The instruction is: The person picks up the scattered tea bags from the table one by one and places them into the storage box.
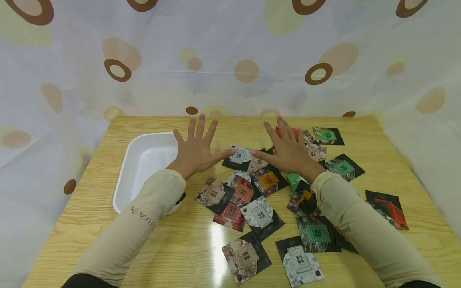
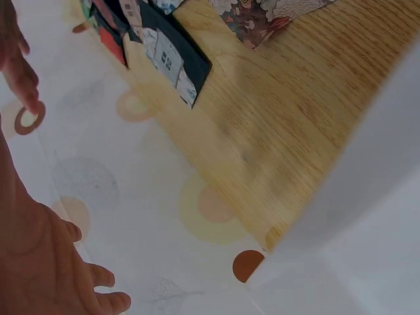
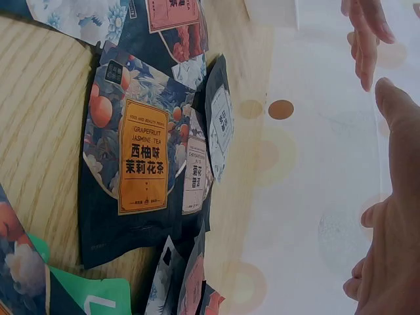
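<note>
Both hands hover over the table with fingers spread and nothing in them. My left hand [image 1: 196,154] is between the white tray [image 1: 122,176] and the scattered tea packets, its thumb pointing right. My right hand [image 1: 288,154] is above the packets on the right, its thumb pointing left toward the other thumb. Below lie several flat tea packets, among them an orange-labelled grapefruit jasmine tea packet [image 3: 144,157], a white-patterned packet [image 1: 261,216] and a green-labelled packet [image 1: 317,234]. Some packets overlap, and the right arm hides part of the pile.
A green item [image 1: 293,181] with white lettering lies partly under packets. Separate packets, such as a red-labelled one [image 1: 395,214], lie toward the right edge of the wooden table [image 1: 173,256]. A patterned white curtain [image 1: 223,48] hangs behind the table.
</note>
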{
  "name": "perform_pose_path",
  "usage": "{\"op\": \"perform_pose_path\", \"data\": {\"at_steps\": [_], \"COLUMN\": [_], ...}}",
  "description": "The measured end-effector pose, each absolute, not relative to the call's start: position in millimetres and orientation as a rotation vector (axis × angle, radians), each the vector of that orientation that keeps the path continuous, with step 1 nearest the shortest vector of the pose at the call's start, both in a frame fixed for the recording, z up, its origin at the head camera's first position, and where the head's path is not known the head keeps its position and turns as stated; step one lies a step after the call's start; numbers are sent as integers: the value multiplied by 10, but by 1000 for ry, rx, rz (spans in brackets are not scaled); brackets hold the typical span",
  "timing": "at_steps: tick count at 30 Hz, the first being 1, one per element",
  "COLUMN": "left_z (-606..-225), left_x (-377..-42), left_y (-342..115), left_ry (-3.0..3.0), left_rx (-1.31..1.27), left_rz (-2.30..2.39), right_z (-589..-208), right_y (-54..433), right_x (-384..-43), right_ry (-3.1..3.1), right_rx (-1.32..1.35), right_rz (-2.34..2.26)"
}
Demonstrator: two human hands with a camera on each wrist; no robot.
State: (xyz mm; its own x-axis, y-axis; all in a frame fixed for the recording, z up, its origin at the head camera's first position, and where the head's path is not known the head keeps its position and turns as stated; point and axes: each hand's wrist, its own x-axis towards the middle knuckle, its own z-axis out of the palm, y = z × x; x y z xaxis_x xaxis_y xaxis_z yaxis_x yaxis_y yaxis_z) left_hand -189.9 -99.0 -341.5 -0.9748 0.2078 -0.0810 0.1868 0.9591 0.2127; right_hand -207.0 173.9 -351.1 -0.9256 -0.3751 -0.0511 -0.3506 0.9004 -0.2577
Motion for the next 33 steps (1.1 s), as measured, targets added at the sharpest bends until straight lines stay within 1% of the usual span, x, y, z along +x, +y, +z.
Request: {"op": "perform_pose_path", "data": {"at_steps": [4, 7, 11, 14, 17, 22, 25, 29, 33], "left_z": [-3352, -3224, -3026, -2978, -3065, -3379, -3563, -3727, -3803], "left_x": [-1867, -1784, -1583, -1361, -1133, -799, -647, -502, -403], "left_y": [-1011, -1136, -1509, -1897, -2277, -2748, -2878, -2934, -2949], "left_ry": [3013, 3040, 3116, 3212, 3295, 3284, 3184, 3033, 2994], "left_rx": [302, 284, 234, 190, 148, 68, -3, -81, -116], "left_rz": [307, 308, 303, 291, 279, 271, 383, 529, 508], "right_z": [-3519, -3520, -3532, -3584, -3669, -3747, -3771, -3791, -3807], "right_y": [1725, 1672, 1593, 1561, 1557, 1534, 1515, 1466, 1399], "right_x": [-2053, -2011, -1911, -1827, -1758, -1695, -1689, -1696, -1708], "right_ry": [2964, 2947, 2900, 2837, 2756, 2626, 2579, 2561, 2554], "right_rx": [-578, -630, -772, -885, -920, -880, -854, -826, -821], "right_rz": [-389, -424, -456, -475, -483, -441, -405, -369, -397]}}
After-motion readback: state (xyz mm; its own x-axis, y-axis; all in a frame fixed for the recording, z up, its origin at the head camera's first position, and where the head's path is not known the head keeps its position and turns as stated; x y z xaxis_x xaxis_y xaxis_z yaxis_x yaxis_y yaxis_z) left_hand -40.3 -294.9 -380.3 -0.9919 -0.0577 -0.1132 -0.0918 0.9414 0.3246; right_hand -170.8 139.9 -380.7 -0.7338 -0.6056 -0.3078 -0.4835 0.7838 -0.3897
